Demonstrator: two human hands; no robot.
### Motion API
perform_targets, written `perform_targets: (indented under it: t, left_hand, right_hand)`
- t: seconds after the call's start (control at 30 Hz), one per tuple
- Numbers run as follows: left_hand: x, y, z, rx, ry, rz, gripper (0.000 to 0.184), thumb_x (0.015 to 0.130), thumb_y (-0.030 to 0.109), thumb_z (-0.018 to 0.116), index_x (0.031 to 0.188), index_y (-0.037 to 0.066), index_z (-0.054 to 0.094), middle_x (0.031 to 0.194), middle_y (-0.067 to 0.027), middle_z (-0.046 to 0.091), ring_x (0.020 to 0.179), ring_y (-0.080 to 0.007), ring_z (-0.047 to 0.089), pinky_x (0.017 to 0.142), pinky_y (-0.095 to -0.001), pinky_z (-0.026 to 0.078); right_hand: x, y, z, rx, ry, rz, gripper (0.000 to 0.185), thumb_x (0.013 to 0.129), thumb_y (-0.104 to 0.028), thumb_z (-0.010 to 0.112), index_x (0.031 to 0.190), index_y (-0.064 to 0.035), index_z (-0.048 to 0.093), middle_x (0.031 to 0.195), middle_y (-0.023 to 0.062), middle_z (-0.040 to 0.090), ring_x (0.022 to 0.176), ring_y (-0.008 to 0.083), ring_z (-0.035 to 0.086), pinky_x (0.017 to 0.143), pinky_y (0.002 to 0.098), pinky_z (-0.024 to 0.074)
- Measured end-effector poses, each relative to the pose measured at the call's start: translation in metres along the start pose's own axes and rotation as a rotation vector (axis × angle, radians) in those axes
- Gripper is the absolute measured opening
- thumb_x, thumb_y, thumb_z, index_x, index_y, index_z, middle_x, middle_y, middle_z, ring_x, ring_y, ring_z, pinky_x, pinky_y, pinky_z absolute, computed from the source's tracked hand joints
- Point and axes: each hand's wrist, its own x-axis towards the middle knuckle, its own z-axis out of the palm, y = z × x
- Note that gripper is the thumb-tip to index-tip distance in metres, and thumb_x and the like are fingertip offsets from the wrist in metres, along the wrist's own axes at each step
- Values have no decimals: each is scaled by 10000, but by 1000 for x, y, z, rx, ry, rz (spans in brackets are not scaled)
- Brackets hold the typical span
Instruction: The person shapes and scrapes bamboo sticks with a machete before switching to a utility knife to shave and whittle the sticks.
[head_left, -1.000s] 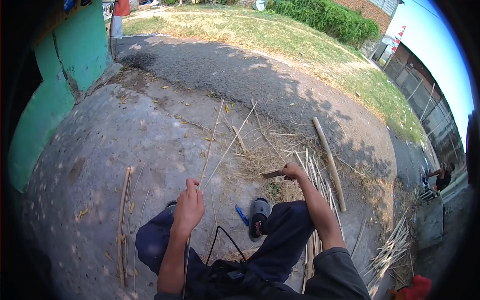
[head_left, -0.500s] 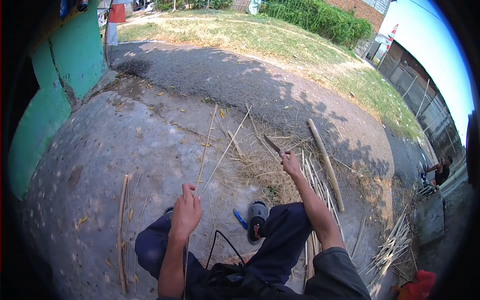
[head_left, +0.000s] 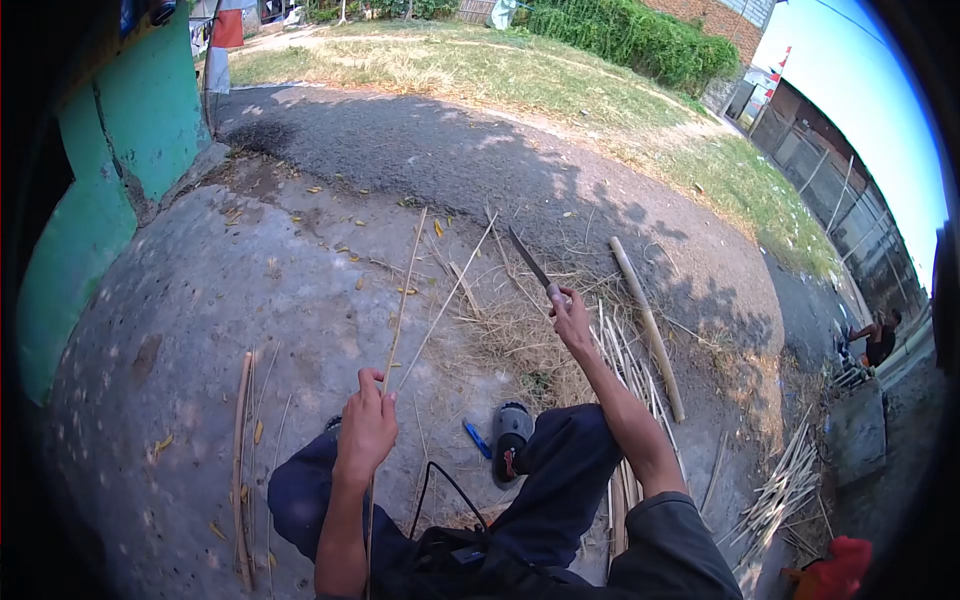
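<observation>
Between the fingers of my left hand point(head_left: 367, 425) runs a long thin bamboo strip point(head_left: 405, 295), reaching forward over the ground and back past my wrist. Another pale strip point(head_left: 450, 300) slants close by; whether the hand also touches it I cannot tell. My right hand point(head_left: 571, 322) is closed round the handle of a knife point(head_left: 528, 257), its dark blade pointing forward and to the left, apart from the strips. Beyond and below the knife, fibrous shavings point(head_left: 520, 335) lie heaped on the ground.
A thick bamboo pole point(head_left: 648, 325) and several split strips point(head_left: 640, 385) lie to the right. A blue tool point(head_left: 477, 439) rests beside my shoe point(head_left: 512, 440). Brown sticks point(head_left: 243, 470) lie left, a strip pile point(head_left: 785, 490) far right. Another person point(head_left: 880, 340) sits at the far right.
My right hand has moved slightly left, and the knife blade has swung upward and shows longer. My left hand still holds the strip, almost in the same place.
</observation>
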Motion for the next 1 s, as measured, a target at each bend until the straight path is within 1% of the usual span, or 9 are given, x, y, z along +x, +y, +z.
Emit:
perform_targets:
  t: [0.23,0.3,0.5,0.57,0.73,0.8,0.9,0.93,1.0]
  left_hand:
    - [1,3,-2,-13,1,-3,276,1014,87,598,1240,-9,471,790,-214,638,812,-462,661,753,-539,474]
    - [0,9,-7,-16,-57,-44,293,1017,90,596,1250,5,440,885,-312,689,915,-539,661,807,-610,472]
    - [0,10,-8,-15,-48,-48,290,1013,88,604,1239,2,444,883,-303,690,906,-537,663,798,-608,474]
    - [-1,16,-11,-22,-67,-54,290,1013,88,604,1240,4,445,882,-302,690,907,-538,664,800,-608,475]
    - [0,11,-9,-15,-57,-60,295,1012,95,605,1245,9,445,881,-301,694,915,-538,668,810,-606,481]
    - [0,10,-9,-8,-57,-61,298,1012,103,604,1247,11,445,881,-305,697,917,-537,670,816,-605,484]
    - [0,11,-11,-8,-53,-56,302,1012,111,604,1247,10,442,880,-311,695,915,-538,670,816,-605,485]
    - [-1,7,-9,-4,-51,-60,302,1012,111,604,1247,10,442,880,-311,695,915,-538,670,816,-605,485]
    - [-1,1,-4,-15,12,6,305,999,85,621,1247,-6,467,751,-200,613,767,-447,651,722,-530,466]
  right_hand:
    - [5,-2,6,-42,-6,-60,436,1076,-386,611,1383,-79,578,827,76,733,779,172,705,733,371,541]
    - [4,0,7,-18,-6,-57,428,1077,-376,609,1380,-76,579,820,77,732,785,177,708,744,374,541]
    - [5,1,6,8,7,-87,393,1071,-337,619,1359,-72,582,813,94,737,784,188,716,754,381,544]
    - [5,5,6,4,-26,-116,436,1081,-343,621,1408,-66,537,804,33,667,586,91,546,527,286,445]
    - [0,5,4,-218,-99,-81,497,1050,-428,646,1358,-41,591,808,74,735,637,148,649,597,342,513]
    - [1,13,5,-292,-194,50,513,1027,-448,666,1323,-32,625,826,95,777,705,178,718,656,372,551]
    - [4,23,8,-461,-267,43,544,1010,-463,676,1326,-24,621,847,117,798,728,191,750,686,372,576]
    - [2,23,8,-485,-295,62,529,996,-465,673,1275,-15,672,856,122,807,737,199,771,704,360,594]
    - [-1,18,8,-538,-361,111,472,979,-451,679,1187,-29,715,835,111,800,768,230,776,759,395,590]
